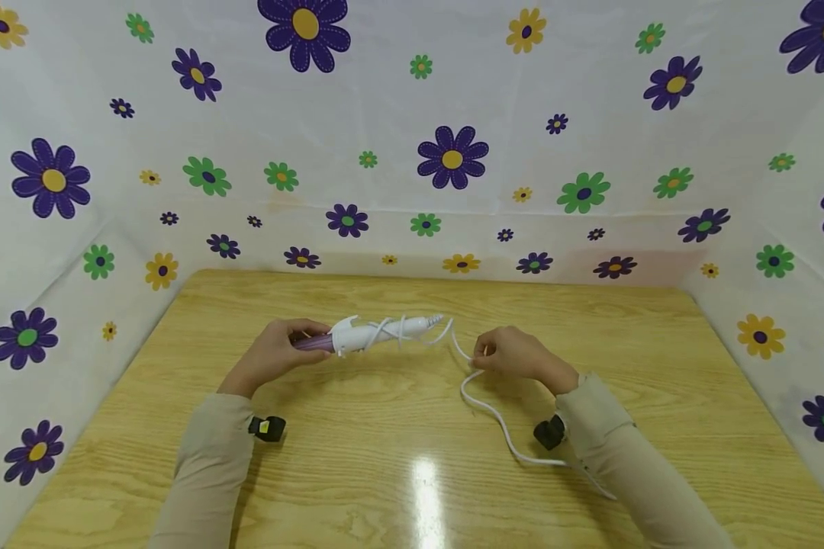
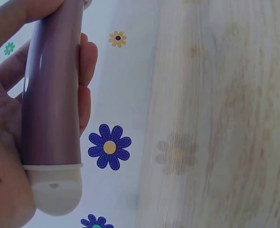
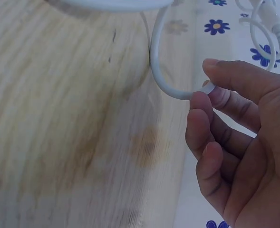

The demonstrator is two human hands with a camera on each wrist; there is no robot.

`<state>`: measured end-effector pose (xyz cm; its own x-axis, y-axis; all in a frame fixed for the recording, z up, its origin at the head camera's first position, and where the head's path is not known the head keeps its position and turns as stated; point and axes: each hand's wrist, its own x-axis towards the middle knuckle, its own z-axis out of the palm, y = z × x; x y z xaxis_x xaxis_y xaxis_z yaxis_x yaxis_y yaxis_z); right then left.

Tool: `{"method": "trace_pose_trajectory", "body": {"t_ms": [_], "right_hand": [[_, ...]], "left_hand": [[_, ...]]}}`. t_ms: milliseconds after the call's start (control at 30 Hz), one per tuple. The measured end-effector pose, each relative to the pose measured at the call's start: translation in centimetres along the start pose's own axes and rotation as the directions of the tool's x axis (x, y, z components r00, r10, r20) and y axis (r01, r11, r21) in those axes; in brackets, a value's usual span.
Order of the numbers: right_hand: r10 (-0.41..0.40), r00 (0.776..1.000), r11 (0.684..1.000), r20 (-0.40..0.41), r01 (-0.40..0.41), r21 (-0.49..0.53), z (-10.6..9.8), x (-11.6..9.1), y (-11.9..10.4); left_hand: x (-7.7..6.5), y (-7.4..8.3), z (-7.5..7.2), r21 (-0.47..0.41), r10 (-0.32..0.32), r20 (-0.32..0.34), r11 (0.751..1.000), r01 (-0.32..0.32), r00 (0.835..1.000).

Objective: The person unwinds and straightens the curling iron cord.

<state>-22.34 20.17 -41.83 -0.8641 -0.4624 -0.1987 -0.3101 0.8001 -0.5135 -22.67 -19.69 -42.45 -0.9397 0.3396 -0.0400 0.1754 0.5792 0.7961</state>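
Observation:
A curling iron with a purple barrel (image 2: 54, 95) and a white handle (image 1: 360, 336) is held up over the table, lying nearly level. My left hand (image 1: 275, 352) grips it by the barrel, fingers curled around, the white end cap (image 2: 56, 192) near the palm. White cord (image 1: 484, 406) crosses in a few turns over the handle and leaves its ribbed end on the right. Between thumb and fingertips, my right hand (image 1: 518, 354) pinches the cord a short way from that end. From there the cord trails down toward the right forearm, which hides part of it.
The light wooden table (image 1: 357, 457) reaches back to a white cloth wall (image 1: 384, 107) printed with purple, green and yellow flowers, which also stands at both sides. A small black wrist camera (image 1: 269, 428) sits at the left sleeve, another black one (image 1: 549, 433) at the right.

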Motion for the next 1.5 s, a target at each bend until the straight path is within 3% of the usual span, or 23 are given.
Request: {"method": "trace_pose_trajectory", "body": {"t_ms": [200,400,533,733,1133,1500], "right_hand": [[0.027,0.999,0.996,0.019,-0.029,0.088,-0.1,0.6,0.7],[0.073,0.997,0.991,0.008,-0.073,0.115,-0.4,1.2,1.6],[0.120,0.993,0.978,-0.003,-0.118,0.170,-0.8,1.2,2.4],[0.138,0.990,0.955,-0.041,-0.122,0.272,-1.6,0.8,3.3],[0.128,0.983,0.934,-0.135,-0.074,0.349,-4.0,-1.0,4.0],[0.111,0.983,0.902,-0.146,-0.038,0.429,-4.8,-4.7,5.6]], "left_hand": [[-0.3,-0.2,0.2,-0.007,0.008,0.014,1.000,-0.008,1.000],[-0.4,-0.5,0.4,0.024,0.020,0.029,0.999,-0.021,0.999],[-0.5,-0.6,0.3,0.040,0.015,0.048,0.999,-0.017,0.999],[-0.7,-0.6,0.1,0.025,-0.004,0.094,1.000,0.002,0.996],[-0.6,-1.2,0.0,0.082,-0.015,0.116,0.997,0.006,0.993],[-0.7,-1.4,-0.4,0.118,-0.020,0.100,0.993,0.008,0.995]]}}
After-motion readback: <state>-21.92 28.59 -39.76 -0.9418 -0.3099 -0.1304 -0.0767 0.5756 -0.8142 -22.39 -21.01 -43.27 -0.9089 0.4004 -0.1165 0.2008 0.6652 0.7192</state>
